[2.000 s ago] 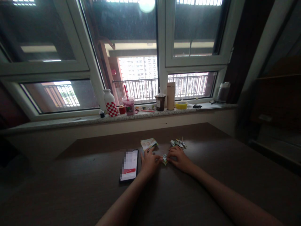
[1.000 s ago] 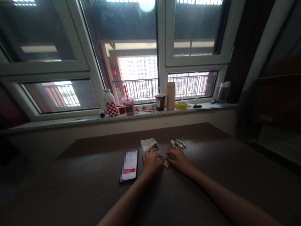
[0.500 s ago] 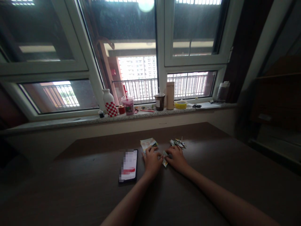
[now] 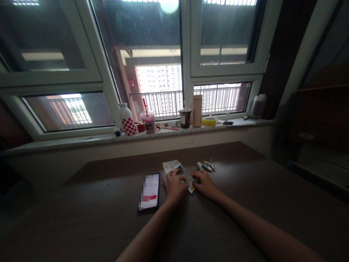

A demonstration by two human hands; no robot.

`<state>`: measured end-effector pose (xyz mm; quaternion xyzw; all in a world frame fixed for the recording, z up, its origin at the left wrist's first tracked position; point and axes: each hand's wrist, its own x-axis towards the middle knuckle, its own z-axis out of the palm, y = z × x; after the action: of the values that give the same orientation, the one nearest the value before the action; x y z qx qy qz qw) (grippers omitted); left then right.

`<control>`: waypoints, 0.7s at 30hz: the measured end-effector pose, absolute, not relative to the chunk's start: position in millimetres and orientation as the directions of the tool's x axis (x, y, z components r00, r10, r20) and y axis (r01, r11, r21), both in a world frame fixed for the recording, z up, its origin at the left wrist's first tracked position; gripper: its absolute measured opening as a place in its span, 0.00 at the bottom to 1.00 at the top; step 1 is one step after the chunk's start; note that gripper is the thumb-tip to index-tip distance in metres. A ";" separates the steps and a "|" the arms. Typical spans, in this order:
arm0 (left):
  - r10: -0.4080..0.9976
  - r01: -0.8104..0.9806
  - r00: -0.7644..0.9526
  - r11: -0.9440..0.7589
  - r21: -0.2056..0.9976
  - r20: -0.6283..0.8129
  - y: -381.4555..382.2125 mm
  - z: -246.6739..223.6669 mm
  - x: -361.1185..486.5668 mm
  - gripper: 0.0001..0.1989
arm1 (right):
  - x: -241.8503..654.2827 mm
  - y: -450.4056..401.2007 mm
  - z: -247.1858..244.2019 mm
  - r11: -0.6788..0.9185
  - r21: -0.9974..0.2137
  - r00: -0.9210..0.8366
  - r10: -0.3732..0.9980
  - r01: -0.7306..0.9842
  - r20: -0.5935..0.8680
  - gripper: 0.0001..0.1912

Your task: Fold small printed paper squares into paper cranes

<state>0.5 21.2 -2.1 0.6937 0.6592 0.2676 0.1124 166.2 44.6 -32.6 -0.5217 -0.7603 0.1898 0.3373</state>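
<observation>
We note, at lower centre of the frame, the left hand, fingers gathered on the near-left edge of a small patterned paper, and the right hand, its fingertips pinching the right edge; the paper lies between them on the table. Risks, as we judge them: uneven pulling could tear or skew the paper; a leftward drift of the left hand could nudge the phone or shift the paper stack; a careless lift of the right hand could scatter the heap of paper pieces. Counts: hands, two; paper between them, one; phone, one; stack, one, sheets uncountable; heap, one, pieces overlapping too much to number. Farther, along the windowsill at mid-frame: one checkered bottle, one pink cup, one brown cup, one tan flask, one yellow tape roll.
</observation>
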 end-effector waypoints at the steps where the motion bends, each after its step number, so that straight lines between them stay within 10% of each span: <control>1: 0.972 0.859 -0.012 -0.110 0.500 0.234 20.5 -2.6 0.0 0.08 | 168.8 45.9 -34.2 0.392 -0.656 -0.232 0.918 0.645 0.321 0.15; 21: 0.964 0.857 0.010 -0.147 0.495 0.267 17.6 -4.9 -0.2 0.07 | 180.2 51.5 -40.1 0.433 -0.703 -0.281 0.901 0.564 0.330 0.15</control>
<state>-0.2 17.6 -4.9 0.7043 0.6461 0.2780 0.0960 180.2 51.5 -40.1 -0.4785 -0.7656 0.2329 0.3614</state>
